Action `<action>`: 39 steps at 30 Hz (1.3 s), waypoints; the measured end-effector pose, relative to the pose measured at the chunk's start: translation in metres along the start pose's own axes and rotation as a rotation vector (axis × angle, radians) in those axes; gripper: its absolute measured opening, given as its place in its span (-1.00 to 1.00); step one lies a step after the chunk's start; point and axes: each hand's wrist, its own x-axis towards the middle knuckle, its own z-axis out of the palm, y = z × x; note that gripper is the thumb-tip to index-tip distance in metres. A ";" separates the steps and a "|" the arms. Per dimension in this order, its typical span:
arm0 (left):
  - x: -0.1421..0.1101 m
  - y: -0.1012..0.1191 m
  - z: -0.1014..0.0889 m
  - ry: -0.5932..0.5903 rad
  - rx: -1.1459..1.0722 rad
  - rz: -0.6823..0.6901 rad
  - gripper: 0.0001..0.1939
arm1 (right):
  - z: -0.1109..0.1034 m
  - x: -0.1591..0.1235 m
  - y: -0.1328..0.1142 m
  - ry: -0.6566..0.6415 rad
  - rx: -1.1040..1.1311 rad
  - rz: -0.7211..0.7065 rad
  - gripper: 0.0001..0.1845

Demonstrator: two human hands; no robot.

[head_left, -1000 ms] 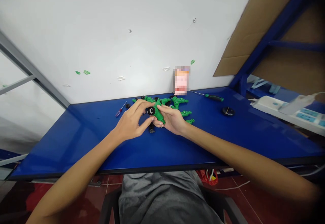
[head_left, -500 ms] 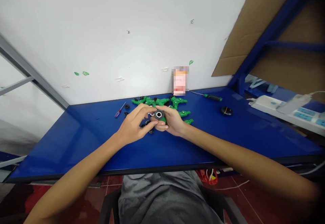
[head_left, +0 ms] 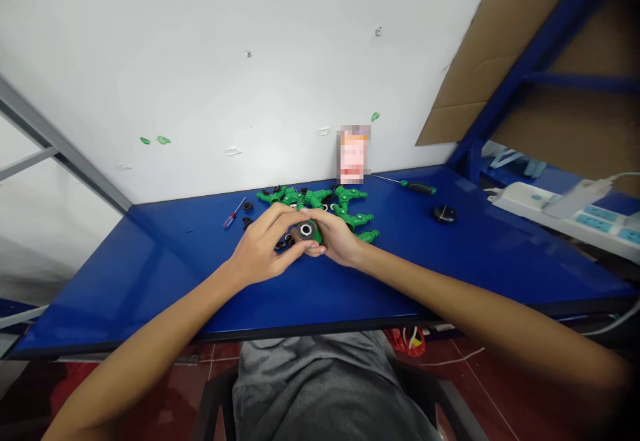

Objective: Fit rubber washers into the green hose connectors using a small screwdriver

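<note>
A green plastic hose connector (head_left: 318,231) is held up over the table, its black end collar with a white ring (head_left: 306,230) turned toward me. My right hand (head_left: 343,240) is closed around its green body, which is mostly hidden by the fingers. My left hand (head_left: 263,244) has thumb and fingertips on either side of the collar, pinching it. Just behind the hands lie several green Y-shaped hose connectors (head_left: 353,218). Small black parts (head_left: 248,206) are scattered to their left, some partly covered by my left hand.
On the blue table (head_left: 165,281), a small screwdriver (head_left: 230,219) lies left and a longer green-and-black screwdriver (head_left: 419,188) at the back right. Nearby is a banded black coil (head_left: 443,213). A blurred pink box (head_left: 353,156) leans on the wall; a power strip (head_left: 565,211) sits far right.
My left thumb and fingers have closed in on the black collar. The connector has shifted slightly left and tilted. The whole view has moved a little.
</note>
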 end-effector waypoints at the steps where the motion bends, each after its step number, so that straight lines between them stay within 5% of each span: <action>1: 0.000 -0.001 0.000 0.000 0.008 -0.001 -0.63 | 0.001 0.000 -0.001 0.030 -0.008 -0.021 -0.56; 8: -0.002 -0.013 -0.001 0.078 0.054 -0.049 -0.74 | 0.002 0.000 -0.004 0.172 -0.090 -0.152 -0.57; 20: -0.009 -0.027 0.000 0.004 -0.040 -0.235 -0.77 | -0.005 -0.001 0.002 0.266 -0.487 -0.394 -0.65; 26: -0.010 -0.028 0.001 -0.005 -0.144 -0.286 -0.75 | -0.007 -0.001 0.000 0.238 -0.444 -0.378 -0.66; 33: -0.007 -0.019 0.002 0.019 -0.096 -0.153 -0.70 | -0.006 0.000 -0.007 0.138 -0.012 -0.101 -0.69; 39: -0.007 -0.013 0.004 0.018 -0.097 -0.080 -0.69 | -0.005 -0.001 -0.004 0.058 0.087 -0.012 -0.76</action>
